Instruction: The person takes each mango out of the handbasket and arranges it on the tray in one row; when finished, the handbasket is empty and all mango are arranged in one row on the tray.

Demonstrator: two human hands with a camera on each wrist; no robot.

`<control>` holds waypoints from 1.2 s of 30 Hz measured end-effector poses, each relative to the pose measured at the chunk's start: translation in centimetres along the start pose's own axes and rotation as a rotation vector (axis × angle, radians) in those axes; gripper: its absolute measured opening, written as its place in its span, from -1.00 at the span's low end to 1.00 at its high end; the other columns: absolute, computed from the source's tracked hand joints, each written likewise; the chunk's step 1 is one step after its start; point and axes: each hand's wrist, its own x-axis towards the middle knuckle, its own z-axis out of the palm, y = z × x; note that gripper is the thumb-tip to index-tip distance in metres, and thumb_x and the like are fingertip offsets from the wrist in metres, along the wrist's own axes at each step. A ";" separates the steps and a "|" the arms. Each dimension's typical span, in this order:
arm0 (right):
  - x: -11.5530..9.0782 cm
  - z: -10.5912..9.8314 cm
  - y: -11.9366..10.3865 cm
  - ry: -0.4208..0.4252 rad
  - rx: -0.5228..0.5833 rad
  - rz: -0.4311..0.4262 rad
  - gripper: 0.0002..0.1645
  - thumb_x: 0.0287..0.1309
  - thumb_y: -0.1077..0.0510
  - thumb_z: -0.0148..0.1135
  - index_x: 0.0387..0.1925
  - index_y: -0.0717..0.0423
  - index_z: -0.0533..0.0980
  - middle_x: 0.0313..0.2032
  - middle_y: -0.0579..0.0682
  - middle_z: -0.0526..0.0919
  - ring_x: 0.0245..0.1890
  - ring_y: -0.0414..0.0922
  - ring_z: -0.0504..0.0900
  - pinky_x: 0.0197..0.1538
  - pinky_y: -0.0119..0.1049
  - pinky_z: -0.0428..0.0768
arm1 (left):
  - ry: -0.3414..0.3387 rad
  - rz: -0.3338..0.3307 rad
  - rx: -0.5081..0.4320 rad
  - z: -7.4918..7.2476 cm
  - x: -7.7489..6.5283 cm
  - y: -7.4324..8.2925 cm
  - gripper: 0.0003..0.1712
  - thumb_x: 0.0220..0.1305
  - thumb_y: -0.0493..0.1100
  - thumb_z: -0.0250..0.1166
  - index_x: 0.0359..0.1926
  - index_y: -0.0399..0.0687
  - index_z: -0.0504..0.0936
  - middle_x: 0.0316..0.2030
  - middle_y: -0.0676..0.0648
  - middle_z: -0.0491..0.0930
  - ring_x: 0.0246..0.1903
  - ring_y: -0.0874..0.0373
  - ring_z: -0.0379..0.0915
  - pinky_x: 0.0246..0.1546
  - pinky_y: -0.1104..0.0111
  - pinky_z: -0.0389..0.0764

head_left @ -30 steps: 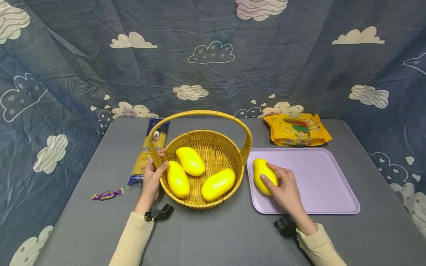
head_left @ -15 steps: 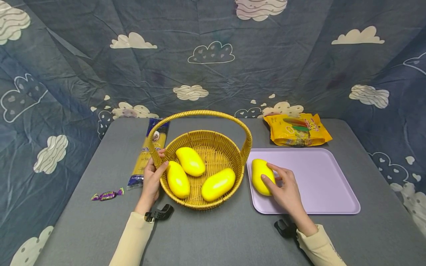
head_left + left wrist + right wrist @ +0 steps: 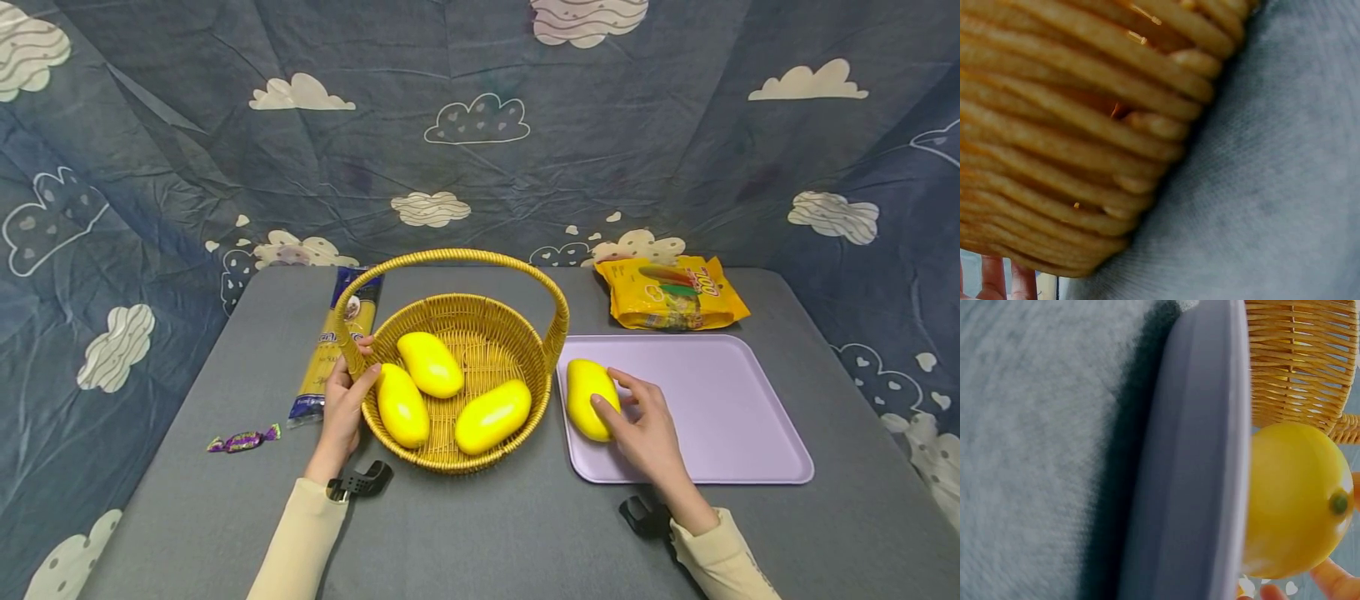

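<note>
Golden wicker sits in the left hand (image 3: 343, 410), which grips the basket (image 3: 450, 466) left of the frame's centre, where the handle (image 3: 453, 254) meets the side, likely so it cannot slide. The right hand (image 3: 647, 427), right of centre, holds a yellow mango (image 3: 587, 402) from its right side, thumb and fingers spread around it; that curve probably suits smooth, round skin. This mango is at the left end of the lilac tray (image 3: 720, 408), the end nearest the basket. Whether it is lifted or resting I cannot tell, since the tray's edge hides its underside in the right wrist view.

Three more mangoes (image 3: 492, 417) lie inside the basket, its raised wall keeping them together. Farther out on the grey table (image 3: 487, 542), a pasta packet (image 3: 315, 379) lies behind the left hand, a wrapped candy (image 3: 243, 440) at lower left, and a yellow snack bag (image 3: 652, 296) beyond the tray, toward the upper right.
</note>
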 end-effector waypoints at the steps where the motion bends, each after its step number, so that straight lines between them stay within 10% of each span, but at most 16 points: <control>1: 0.0 0.0 0.0 0.008 0.004 -0.006 -0.40 0.15 0.05 0.30 0.20 0.17 0.42 0.02 0.24 0.40 -0.08 0.10 0.41 -0.17 -0.09 0.33 | -0.001 0.001 -0.002 0.0 0.0 0.0 -0.63 0.29 -0.33 0.19 0.05 -0.44 0.35 0.22 -0.12 0.36 0.26 0.10 0.17 0.25 0.32 0.19; 20: -0.2 -1.0 -2.5 0.207 0.145 -0.189 -0.66 0.09 0.32 0.32 -0.05 0.18 0.59 -0.05 0.03 0.56 -0.07 -0.15 0.42 -0.16 -0.28 0.36 | 0.000 -0.002 0.009 0.0 0.0 -0.2 -0.64 0.29 -0.33 0.20 0.05 -0.41 0.36 0.23 -0.11 0.36 0.26 0.11 0.18 0.26 0.30 0.17; 36: -0.3 0.1 -10.3 -0.019 0.265 -0.492 -0.75 -0.02 0.48 0.31 -0.24 0.27 0.61 -0.33 0.05 0.62 -0.33 -0.17 0.53 -0.38 -0.22 0.52 | -0.003 0.003 -0.002 0.0 0.0 -0.1 -0.64 0.29 -0.34 0.19 0.05 -0.43 0.35 0.23 -0.11 0.35 0.26 0.10 0.17 0.25 0.32 0.19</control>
